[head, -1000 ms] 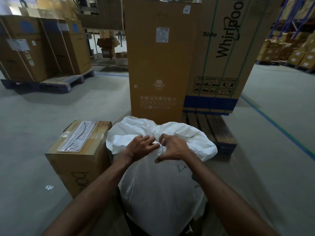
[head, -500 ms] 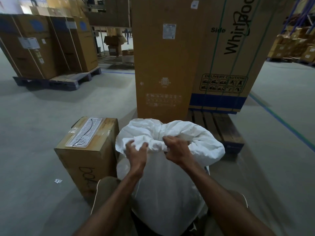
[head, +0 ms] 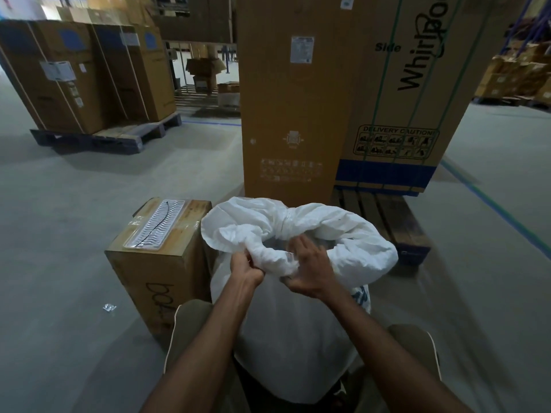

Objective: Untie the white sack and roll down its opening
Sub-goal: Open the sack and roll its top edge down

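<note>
A tall white sack [head: 295, 332] stands upright on the floor between my knees. Its top is bunched into a thick roll of fabric, still twisted tight at the far side. A small gap shows the dark inside of the mouth. My left hand [head: 247, 268] is shut on the near left part of the rolled rim. My right hand [head: 308, 268] grips the near rim from the right, fingers curled over the fabric into the gap.
A brown carton [head: 161, 263] with a plastic blister pack on top stands just left of the sack. Behind it rise two tall cardboard boxes [head: 292, 114] on a wooden pallet [head: 390, 222]. More palletised boxes [head: 80, 76] stand at the far left.
The tied top has loosened and a gap has appeared in the mouth. Both hands have shifted from the middle knot down to the near rim, pulling it towards me.
</note>
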